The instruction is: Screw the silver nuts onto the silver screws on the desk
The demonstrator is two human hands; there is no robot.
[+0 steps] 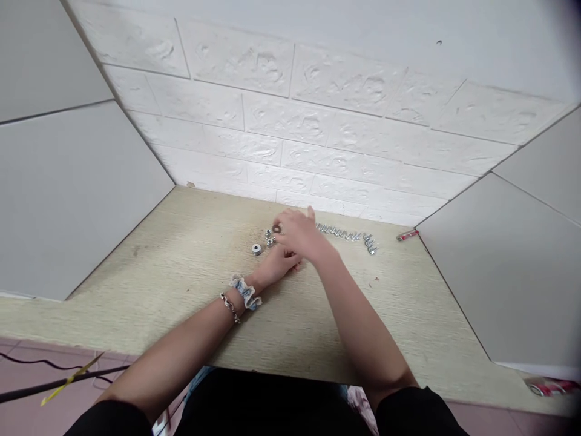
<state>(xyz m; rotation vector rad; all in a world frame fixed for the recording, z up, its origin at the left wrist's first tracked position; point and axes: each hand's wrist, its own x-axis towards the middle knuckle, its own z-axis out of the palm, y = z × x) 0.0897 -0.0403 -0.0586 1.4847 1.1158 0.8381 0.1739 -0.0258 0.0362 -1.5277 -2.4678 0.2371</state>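
My right hand (299, 233) reaches across above my left, its fingers curled at a small ring-shaped piece (276, 229) with a dark rim. Just below it, my left hand (278, 264) rests low over the table with thumb and fingers drawn together; whatever they hold is hidden. Beside the right fingertips lie small metal nut-like parts (270, 241). A larger round metal piece with a dark centre hole (256, 249) sits a little to their left. Right of my hands, a row of shiny metal hook-like pieces (338, 232) runs along the table, bending toward me at its right end.
The pale wooden table (181, 254) meets a white brick-pattern wall (272, 151) at the back. Grey-white panels (82, 206) close both sides. A red cylindrical item (407, 235) lies at the back right corner, and another red can-like item (551, 387) near the front right.
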